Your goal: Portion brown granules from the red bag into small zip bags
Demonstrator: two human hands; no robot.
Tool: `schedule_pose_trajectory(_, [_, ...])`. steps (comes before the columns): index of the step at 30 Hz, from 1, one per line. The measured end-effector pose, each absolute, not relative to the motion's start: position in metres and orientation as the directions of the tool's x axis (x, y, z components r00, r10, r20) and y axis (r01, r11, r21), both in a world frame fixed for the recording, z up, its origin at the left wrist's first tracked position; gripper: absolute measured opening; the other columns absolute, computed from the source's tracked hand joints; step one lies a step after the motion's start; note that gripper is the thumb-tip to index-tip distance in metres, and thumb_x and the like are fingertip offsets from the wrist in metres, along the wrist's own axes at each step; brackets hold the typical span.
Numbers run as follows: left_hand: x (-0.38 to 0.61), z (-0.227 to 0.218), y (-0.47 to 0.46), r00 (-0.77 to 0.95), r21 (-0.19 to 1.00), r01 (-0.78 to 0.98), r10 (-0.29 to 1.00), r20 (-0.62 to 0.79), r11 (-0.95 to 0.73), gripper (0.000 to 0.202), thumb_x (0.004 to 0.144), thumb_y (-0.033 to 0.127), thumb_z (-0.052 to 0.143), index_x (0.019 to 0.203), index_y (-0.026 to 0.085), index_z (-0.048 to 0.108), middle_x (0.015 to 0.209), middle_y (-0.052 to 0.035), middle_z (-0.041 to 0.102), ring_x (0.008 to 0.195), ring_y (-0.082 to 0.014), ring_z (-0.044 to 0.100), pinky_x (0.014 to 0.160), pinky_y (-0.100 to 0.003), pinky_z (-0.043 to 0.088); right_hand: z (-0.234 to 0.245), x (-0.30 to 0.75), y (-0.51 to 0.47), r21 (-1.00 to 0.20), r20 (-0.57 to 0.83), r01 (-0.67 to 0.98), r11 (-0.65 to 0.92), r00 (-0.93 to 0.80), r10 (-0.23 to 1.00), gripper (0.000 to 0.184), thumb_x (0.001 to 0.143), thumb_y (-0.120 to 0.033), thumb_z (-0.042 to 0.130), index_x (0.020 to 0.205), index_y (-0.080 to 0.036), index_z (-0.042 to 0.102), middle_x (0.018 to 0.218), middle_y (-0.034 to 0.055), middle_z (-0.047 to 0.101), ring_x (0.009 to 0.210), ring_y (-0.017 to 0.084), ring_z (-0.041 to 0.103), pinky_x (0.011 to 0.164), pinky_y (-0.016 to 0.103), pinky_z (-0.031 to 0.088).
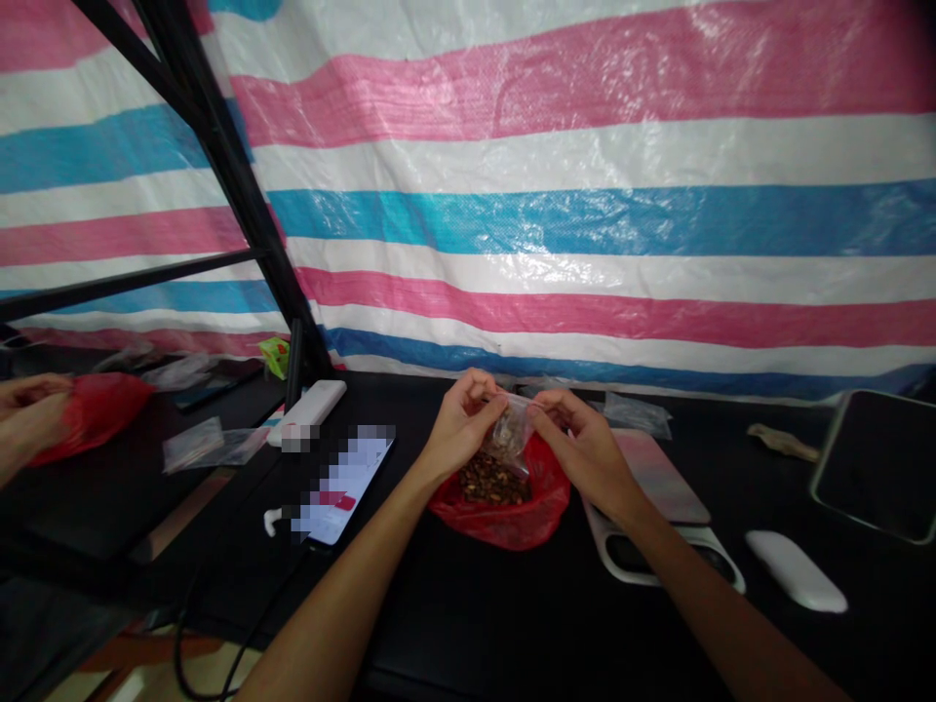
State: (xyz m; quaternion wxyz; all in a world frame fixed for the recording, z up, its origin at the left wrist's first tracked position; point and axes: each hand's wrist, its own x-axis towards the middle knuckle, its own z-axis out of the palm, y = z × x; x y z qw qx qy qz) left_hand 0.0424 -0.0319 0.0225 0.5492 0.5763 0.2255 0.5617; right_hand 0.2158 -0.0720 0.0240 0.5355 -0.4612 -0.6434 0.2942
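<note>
Fingers (468,398) pinch a clear bag (513,427); the phone screen (342,487) is pixelated.

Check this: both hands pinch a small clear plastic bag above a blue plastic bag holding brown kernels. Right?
Wrong colour: the head view shows the lower bag is red, not blue. The rest stands: the left hand and right hand pinch the small clear plastic bag above the brown kernels.
</note>
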Motion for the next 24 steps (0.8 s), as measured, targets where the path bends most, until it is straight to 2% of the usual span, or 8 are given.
schedule_pose_trajectory(3, [0.044, 0.020, -0.030, 0.247, 0.882, -0.360, 0.881, 0.404, -0.304, 0.033, 0.084, 0.041, 0.078, 0.095, 0.021, 0.054, 0.070, 0.0057, 0.058, 0.065, -0.0104, 0.053, 0.064, -0.022, 0.040, 0.026, 0.217, -0.072, -0.890, 0.390, 0.259, 0.375, 0.007, 0.921, 0.023, 0.092, -0.044, 0.066, 0.089, -0.021, 0.066, 0.083, 0.0015, 0.067, 0.076, 0.018, 0.060, 0.073, 0.031, 0.049])
schedule_pose_trajectory(7, [0.047, 0.014, -0.026, 0.271, 0.900, -0.340, 0.888, 0.371, -0.273, 0.040, 0.083, 0.047, 0.079, 0.106, 0.021, 0.058, 0.082, 0.0020, 0.067, 0.074, -0.0127, 0.061, 0.071, -0.024, 0.046, 0.026, 0.218, -0.070, -0.889, 0.399, 0.262, 0.376, 0.039, 0.916, 0.025, 0.093, -0.044, 0.063, 0.092, -0.020, 0.068, 0.085, 0.0024, 0.067, 0.077, 0.019, 0.059, 0.074, 0.032, 0.048])
schedule_pose_trajectory(10, [0.048, 0.010, -0.023, 0.311, 0.928, -0.281, 0.892, 0.328, -0.243, 0.037, 0.083, 0.049, 0.077, 0.099, 0.018, 0.064, 0.083, -0.0004, 0.069, 0.076, -0.0135, 0.063, 0.072, -0.025, 0.047, 0.023, 0.219, -0.066, -0.888, 0.408, 0.258, 0.381, 0.056, 0.911, 0.025, 0.093, -0.044, 0.061, 0.091, -0.020, 0.067, 0.086, 0.0031, 0.068, 0.079, 0.020, 0.061, 0.075, 0.033, 0.049])
schedule_pose_trajectory(14, [0.047, 0.012, -0.024, 0.240, 0.934, -0.217, 0.912, 0.331, -0.282, 0.031, 0.084, 0.045, 0.077, 0.095, 0.017, 0.069, 0.084, -0.0021, 0.070, 0.075, -0.0139, 0.063, 0.070, -0.024, 0.048, 0.017, 0.219, -0.062, -0.882, 0.407, 0.291, 0.371, 0.072, 0.911, 0.026, 0.091, -0.046, 0.062, 0.091, -0.020, 0.068, 0.088, 0.0048, 0.071, 0.081, 0.022, 0.064, 0.077, 0.035, 0.050])
schedule_pose_trajectory(18, [0.045, 0.015, -0.025, 0.205, 0.929, -0.213, 0.916, 0.345, -0.302, 0.029, 0.085, 0.043, 0.076, 0.092, 0.016, 0.070, 0.085, -0.0029, 0.071, 0.076, -0.0144, 0.064, 0.070, -0.024, 0.048, 0.017, 0.220, -0.063, -0.888, 0.373, 0.318, 0.333, 0.073, 0.925, 0.026, 0.090, -0.046, 0.063, 0.091, -0.020, 0.069, 0.088, 0.0050, 0.072, 0.079, 0.022, 0.064, 0.074, 0.034, 0.050])
schedule_pose_trajectory(24, [0.047, 0.011, -0.024, 0.149, 0.915, -0.205, 0.913, 0.381, -0.348, 0.024, 0.086, 0.039, 0.074, 0.093, 0.016, 0.071, 0.085, -0.0028, 0.072, 0.077, -0.0153, 0.065, 0.074, -0.026, 0.050, 0.022, 0.219, -0.066, -0.862, 0.414, 0.354, 0.363, 0.076, 0.907, 0.021, 0.089, -0.040, 0.062, 0.086, -0.021, 0.068, 0.084, 0.0037, 0.071, 0.076, 0.020, 0.062, 0.072, 0.033, 0.048])
